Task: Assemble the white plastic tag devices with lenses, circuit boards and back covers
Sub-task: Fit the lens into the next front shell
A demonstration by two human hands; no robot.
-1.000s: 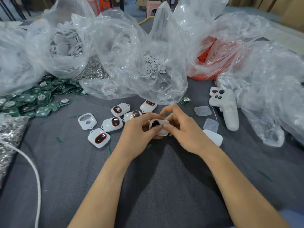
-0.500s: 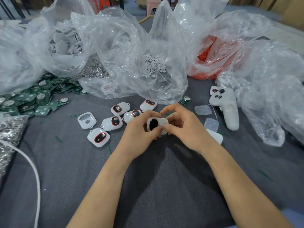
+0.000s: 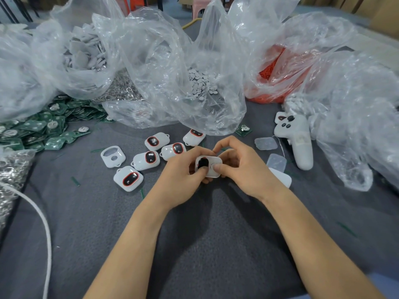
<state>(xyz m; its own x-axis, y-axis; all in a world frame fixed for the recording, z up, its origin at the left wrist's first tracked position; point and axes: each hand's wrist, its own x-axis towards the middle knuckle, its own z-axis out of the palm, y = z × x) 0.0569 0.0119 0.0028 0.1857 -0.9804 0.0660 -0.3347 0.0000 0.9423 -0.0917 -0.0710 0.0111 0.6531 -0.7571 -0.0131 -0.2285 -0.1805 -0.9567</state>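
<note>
Head view: a grey cloth surface [image 3: 216, 244] runs across the whole frame, its far half heaped with clear plastic bags [image 3: 172, 61] of parts. At the far left lies a pile of green circuit boards [image 3: 32, 130]. Near the middle, the left hand [image 3: 179, 180] and right hand [image 3: 244, 169] meet just above the cloth, fingers curled round a single white tag [image 3: 208, 166] held between them. Left of the hands a cluster of tags with red-rimmed dark windows [image 3: 146, 157] lies on the cloth, and an empty white shell [image 3: 112, 156] sits beside them. On the held tag, the left thumb presses on a dark lens [image 3: 203, 163], while the right thumb rests on the white face next to it.

Judging by this, the step in hand is seating the lens into the front shell. Whether it has clicked home I cannot tell. The next move likely calls for even thumb pressure, then turning the shell over to take a board; a lone circuit board [image 3: 243, 130] lies near, just beyond the right hand.
</note>
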